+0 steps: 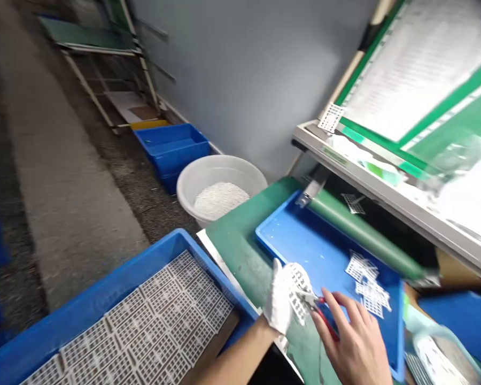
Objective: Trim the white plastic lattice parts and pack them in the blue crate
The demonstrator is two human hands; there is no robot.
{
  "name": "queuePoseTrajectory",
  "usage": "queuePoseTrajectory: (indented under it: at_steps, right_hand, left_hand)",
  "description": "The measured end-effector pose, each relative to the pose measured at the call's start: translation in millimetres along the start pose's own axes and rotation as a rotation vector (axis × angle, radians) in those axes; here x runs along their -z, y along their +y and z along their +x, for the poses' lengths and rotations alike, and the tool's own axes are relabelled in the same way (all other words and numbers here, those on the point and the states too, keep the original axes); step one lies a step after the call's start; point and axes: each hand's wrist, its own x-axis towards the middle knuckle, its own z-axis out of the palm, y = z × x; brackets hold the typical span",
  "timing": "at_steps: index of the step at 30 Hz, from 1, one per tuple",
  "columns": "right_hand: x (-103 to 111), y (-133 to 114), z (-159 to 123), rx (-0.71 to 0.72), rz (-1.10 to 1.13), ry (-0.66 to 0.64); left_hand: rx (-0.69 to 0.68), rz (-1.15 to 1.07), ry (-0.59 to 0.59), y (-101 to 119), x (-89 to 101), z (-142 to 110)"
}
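Observation:
My left hand [279, 300], in a white glove, grips a white plastic grid piece [298, 282] above the green tabletop. My bare right hand [356, 339] is closed around red-handled nippers [327, 322]. The metal jaws of the nippers lie against the right side of the grid piece; whether they are closed on it I cannot tell. Just beyond my hands is a shallow blue tray [274, 227], where a loose heap of white grid pieces [367, 286] lies toward the right end.
At lower left, a blue crate [160, 243] holds rows of white grid pieces [160, 321]. A grey tub [186, 184] contains small white bits. Above the tray runs a green roller [356, 232] below a shelf edge [369, 195]. A clear container [451, 342] stands at lower right.

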Motion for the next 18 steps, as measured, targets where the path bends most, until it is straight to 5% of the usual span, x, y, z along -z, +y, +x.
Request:
queuePoseTrajectory:
  at_steps: [4,11,18]
  right_hand:
    - [29,-5,23,0.011,-0.039,-0.048]
    - [44,13,15,0.072,-0.063,0.029]
    - [71,69,13,0.41,-0.183,0.078]
  left_hand:
    - [0.025,-0.082,0.138,8,-16.9,-7]
    - [0.105,-0.07,0.139,3,-38.6,-15]
    - [0.48,0.188,0.018,-22,-54.9,-11]
